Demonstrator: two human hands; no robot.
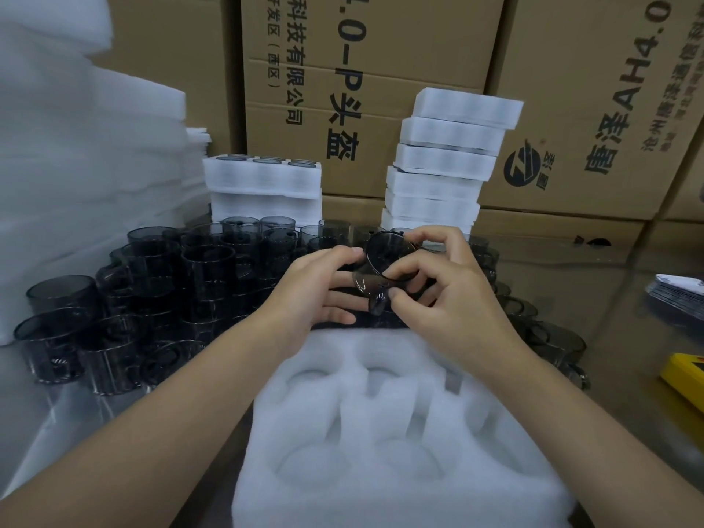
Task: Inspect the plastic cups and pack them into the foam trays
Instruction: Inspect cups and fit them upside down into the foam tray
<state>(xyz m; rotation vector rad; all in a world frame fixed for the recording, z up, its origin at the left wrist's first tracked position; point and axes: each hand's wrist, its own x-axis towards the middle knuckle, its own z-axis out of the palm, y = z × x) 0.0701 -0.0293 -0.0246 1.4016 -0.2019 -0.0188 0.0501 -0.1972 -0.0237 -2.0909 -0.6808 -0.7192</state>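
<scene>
A: Far out past the left hand (316,287) there's a pile of white foam sheets (57,165). Closer in, a crowd of loose cups (152,283), smoky grey with handles, mouths up and stacked in layers.

B: Beyond that hand's fingertips is a low stack of packed trays (263,181), with dark rims showing in the top one.

A: Now the hands. The left lies fairly flat, fingers nearly straight and a little spread, tips against the side of the cup (384,261).

B: That cup sits between the two hands, raised off the table and tilted, rim uppermost. The right hand (445,287) curls round it: forefinger arched over the rim, thumb across the wall, a lower fingertip at the handle.

A: Just below both wrists lies the empty foam tray (381,432), its round pockets showing.

B: Beyond the right hand, a tall tray stack (445,158), unevenly piled, stands in front of cardboard boxes (381,70) printed in black.

A: Well out to that hand's right are a sheaf of flat dark pieces (678,295) and the corner of a yellow object (685,379). What either is, I cannot tell.
</scene>
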